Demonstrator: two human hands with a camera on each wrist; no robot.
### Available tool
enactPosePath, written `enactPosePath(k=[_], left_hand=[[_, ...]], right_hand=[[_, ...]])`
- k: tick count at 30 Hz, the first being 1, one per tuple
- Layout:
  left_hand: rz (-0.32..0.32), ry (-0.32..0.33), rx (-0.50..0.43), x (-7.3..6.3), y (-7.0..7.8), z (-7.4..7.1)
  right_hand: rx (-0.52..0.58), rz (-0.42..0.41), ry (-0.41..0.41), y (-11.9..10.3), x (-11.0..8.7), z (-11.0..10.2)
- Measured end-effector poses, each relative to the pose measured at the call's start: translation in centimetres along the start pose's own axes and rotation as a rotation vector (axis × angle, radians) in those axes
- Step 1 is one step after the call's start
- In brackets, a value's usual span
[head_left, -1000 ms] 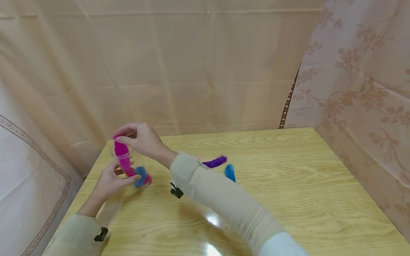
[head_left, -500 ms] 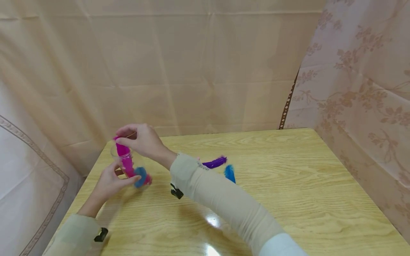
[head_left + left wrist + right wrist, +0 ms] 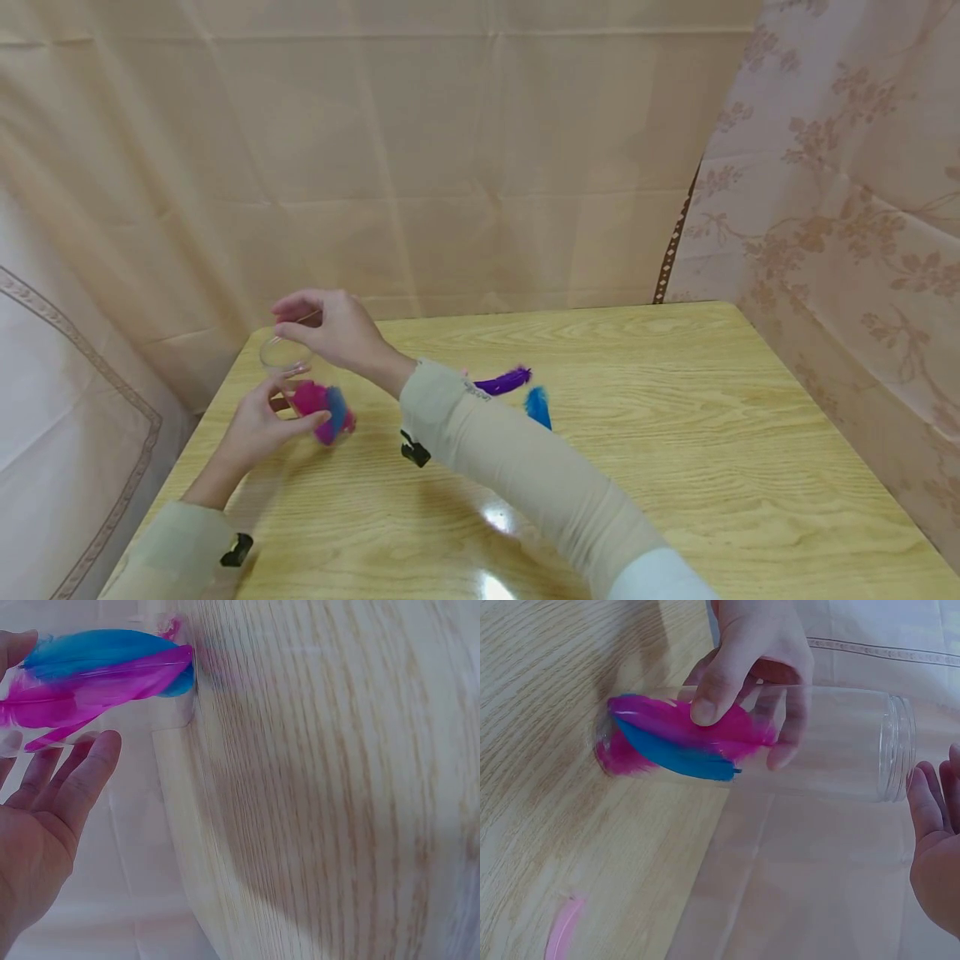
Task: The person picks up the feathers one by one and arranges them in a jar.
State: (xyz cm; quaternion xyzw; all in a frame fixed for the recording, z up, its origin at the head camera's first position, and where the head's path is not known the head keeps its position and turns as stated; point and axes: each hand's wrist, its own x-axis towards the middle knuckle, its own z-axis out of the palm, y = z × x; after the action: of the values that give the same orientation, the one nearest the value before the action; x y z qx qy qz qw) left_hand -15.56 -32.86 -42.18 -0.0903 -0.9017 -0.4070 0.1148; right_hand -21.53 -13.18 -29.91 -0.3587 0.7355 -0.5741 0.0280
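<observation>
A tall clear jar (image 3: 840,742) stands at the table's far left corner, its mouth uncovered. My left hand (image 3: 258,425) grips it around the lower part, thumb on the near side. Through the wall show a magenta feather (image 3: 664,720) and a blue feather (image 3: 679,756), lying together low in the jar, with more pink at the bottom. My right hand (image 3: 341,329) is at the jar's rim, fingers loosely bent with nothing between them. In the right wrist view its fingertips are close to the threaded mouth; whether they touch it I cannot tell.
A purple feather (image 3: 504,381) and a blue feather (image 3: 537,406) lie mid-table, partly behind the right sleeve. A pale pink feather (image 3: 564,930) lies on the wooden table (image 3: 720,467). Cloth curtains (image 3: 480,167) hang along the back and sides.
The magenta feather, pinched by my right hand at the mouth, has been let go and has dropped to the lower part of the jar. Both hands stay nearly in place.
</observation>
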Motion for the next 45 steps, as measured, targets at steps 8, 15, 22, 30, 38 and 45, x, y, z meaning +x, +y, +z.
enactPosePath(k=[8, 15, 22, 30, 38, 45], left_hand=[[0.020, 0.009, -0.020, 0.0, 0.0, 0.0], [0.021, 0.003, -0.017, 0.0, 0.0, 0.1], [0.007, -0.003, -0.006, 0.0, 0.1, 0.0], [-0.012, -0.019, -0.013, -0.2, 0.4, -0.2], [-0.016, -0.017, -0.013, -0.3, 0.4, -0.2], [-0.038, -0.021, -0.010, -0.3, 0.5, -0.2]], right_hand=[[0.004, -0.025, -0.002, 0.1, 0.0, -0.1], [0.024, -0.031, 0.007, 0.4, -0.2, -0.2], [0.053, -0.056, 0.022, 0.5, -0.3, -0.5], [0.077, -0.071, 0.025, 1.0, -0.3, -1.2], [0.076, -0.060, -0.005, 1.9, -0.6, -2.7], [0.017, 0.036, -0.136, 3.4, -1.6, -5.5]])
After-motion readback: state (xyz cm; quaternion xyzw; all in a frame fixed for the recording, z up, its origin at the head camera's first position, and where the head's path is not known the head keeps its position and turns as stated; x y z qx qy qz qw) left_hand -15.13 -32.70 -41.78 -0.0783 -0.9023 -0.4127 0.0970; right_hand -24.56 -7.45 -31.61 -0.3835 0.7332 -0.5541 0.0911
